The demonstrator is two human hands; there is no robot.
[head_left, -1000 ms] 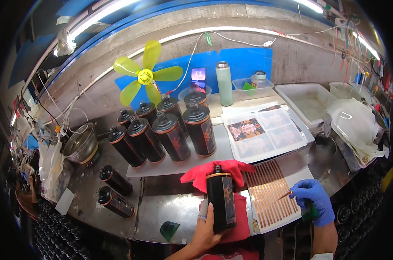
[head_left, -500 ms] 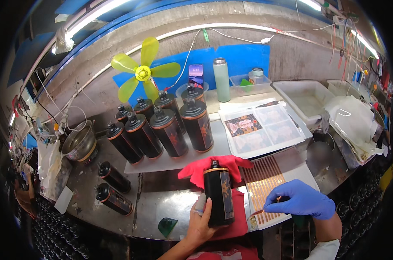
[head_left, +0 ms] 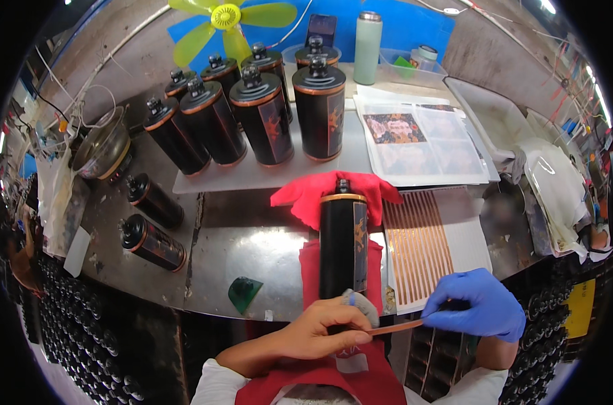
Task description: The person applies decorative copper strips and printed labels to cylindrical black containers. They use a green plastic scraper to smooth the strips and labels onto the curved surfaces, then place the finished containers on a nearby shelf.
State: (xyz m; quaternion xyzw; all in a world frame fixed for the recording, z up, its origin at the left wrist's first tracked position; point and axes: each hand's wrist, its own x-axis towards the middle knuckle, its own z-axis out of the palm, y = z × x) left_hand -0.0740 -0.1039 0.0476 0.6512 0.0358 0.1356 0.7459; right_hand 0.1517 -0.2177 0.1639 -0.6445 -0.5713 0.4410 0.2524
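A thin copper-coloured strip (head_left: 397, 327) is stretched between my hands near the table's front edge. My left hand (head_left: 330, 329), bare but for grey covering on some fingers, pinches its left end between thumb and finger. My right hand (head_left: 478, 304), in a blue glove, pinches the other end. Just beyond my left hand, a black bottle (head_left: 338, 236) with a copper-coloured rim and an orange-patterned panel rests on red cloth (head_left: 300, 200), its cap end pointing away. To its right lies a white sheet bearing rows of copper-coloured strips (head_left: 418, 250).
Several similar black bottles (head_left: 261, 125) stand on a pale board behind; two smaller ones (head_left: 152, 243) are at left. A green scraper-like piece (head_left: 244, 293) lies near the front edge. Farther back are printed sheets (head_left: 424, 145), a pale green flask (head_left: 368, 50) and a yellow fan (head_left: 226, 17).
My left hand has let go of the black bottle, which now rests on the cloth, and has taken the strip's left end. The strip is now held between both hands. The view has tilted down.
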